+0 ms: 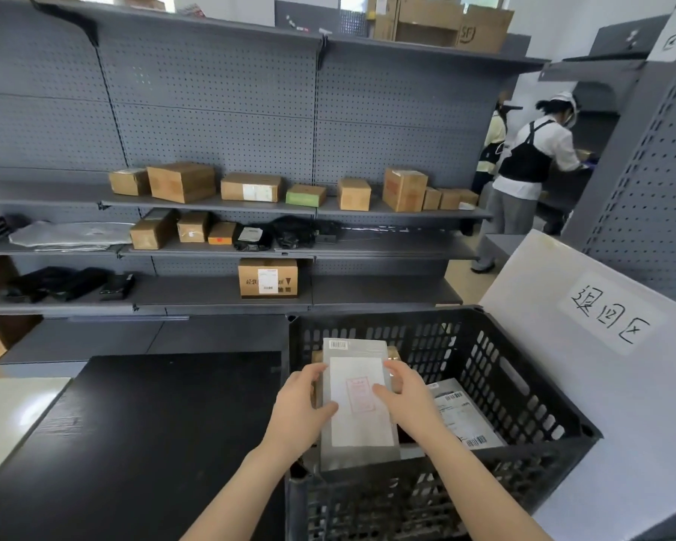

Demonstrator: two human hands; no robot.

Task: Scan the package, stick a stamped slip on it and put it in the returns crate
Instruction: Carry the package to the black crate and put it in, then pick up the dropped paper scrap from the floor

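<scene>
A flat grey package (pixel 361 454) with a barcode at its top lies inside the black plastic returns crate (pixel 523 392), over its left half. A white slip (pixel 358 423) with a red stamp covers most of its face. My left hand (pixel 303 408) grips the package's left edge, thumb on the slip. My right hand (pixel 401 396) holds the right edge, fingers curled over it. Beneath and to the right, another grey parcel (pixel 465 415) with shipping labels rests in the crate, and a brown box corner shows behind.
A black table top (pixel 145 431) lies left of the crate. A white board with handwritten characters (pixel 609 326) leans behind the crate at right. Grey shelves (pixel 211 205) with several cardboard boxes stand ahead. A person in an apron (pixel 527 177) works at far right.
</scene>
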